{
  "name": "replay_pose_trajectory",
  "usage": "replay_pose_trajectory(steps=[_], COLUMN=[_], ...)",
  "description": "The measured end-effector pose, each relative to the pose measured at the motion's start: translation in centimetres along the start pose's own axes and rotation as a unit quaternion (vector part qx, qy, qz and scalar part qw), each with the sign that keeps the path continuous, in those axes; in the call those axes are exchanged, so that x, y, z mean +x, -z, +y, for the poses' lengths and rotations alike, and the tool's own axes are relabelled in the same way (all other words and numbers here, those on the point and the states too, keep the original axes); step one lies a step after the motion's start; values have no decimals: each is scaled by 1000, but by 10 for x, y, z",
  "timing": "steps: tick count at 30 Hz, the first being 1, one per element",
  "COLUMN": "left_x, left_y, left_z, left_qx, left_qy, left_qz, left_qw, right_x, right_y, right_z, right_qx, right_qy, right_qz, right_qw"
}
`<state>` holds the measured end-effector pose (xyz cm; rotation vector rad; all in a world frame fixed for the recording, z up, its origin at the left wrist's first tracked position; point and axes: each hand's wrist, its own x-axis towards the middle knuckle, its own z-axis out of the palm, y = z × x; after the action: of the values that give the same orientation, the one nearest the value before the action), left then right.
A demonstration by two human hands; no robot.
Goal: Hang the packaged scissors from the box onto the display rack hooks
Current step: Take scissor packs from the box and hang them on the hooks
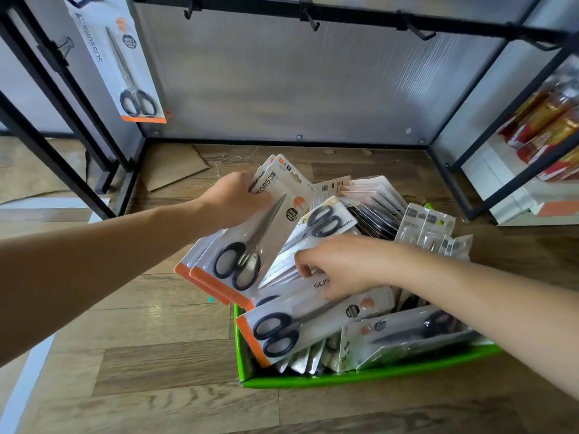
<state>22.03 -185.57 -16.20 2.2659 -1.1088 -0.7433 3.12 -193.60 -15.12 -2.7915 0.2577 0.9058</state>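
A green box (pixel 360 375) on the wooden floor is full of packaged scissors with black handles and orange-edged cards. My left hand (pixel 233 200) grips a small stack of these packs (pixel 250 242) by their upper part, held tilted above the box's left side. My right hand (pixel 340 266) reaches into the box, its curled fingers on another pack (pixel 313 314) lying on top of the pile. One pack (pixel 125 57) hangs from the black display rack at the upper left. Empty hooks (pixel 310 18) line the rack's top bar.
The rack's black frame legs (pixel 62 126) stand at left and right around a grey back panel. Cardboard scraps (pixel 175 166) lie on the floor behind the box. A shelf with red and yellow packaged goods (pixel 545 126) is at the right.
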Motion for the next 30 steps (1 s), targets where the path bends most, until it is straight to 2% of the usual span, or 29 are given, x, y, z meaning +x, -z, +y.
replay_pose_trajectory(steps=[5,11,15,18,21,26,28,30], left_x=[3,2,7,13,13,14,13,10], left_y=[-2,-7,-12,-9,-7,-11,-10,-6], left_z=[3,8,14,13,9,-4,-8,-9], left_qx=[15,86,92,18,-112,-341,-360,-334], left_qy=[-29,-115,-114,-92,-64,36,19,-26], left_qz=[-22,-89,-93,-109,-154,-217,-282,-305], left_qw=[999,986,985,990,980,914,889,892], right_x=[-9,-5,3,10,17,27,31,34], right_y=[33,49,57,63,75,85,86,87], right_z=[13,39,48,52,52,52,51,50], right_qx=[-25,-38,-56,-28,2,40,43,44], right_qy=[5,14,54,51,28,-9,-22,-30], right_qz=[50,110,155,159,155,155,144,149], right_qw=[998,993,985,986,988,987,988,987])
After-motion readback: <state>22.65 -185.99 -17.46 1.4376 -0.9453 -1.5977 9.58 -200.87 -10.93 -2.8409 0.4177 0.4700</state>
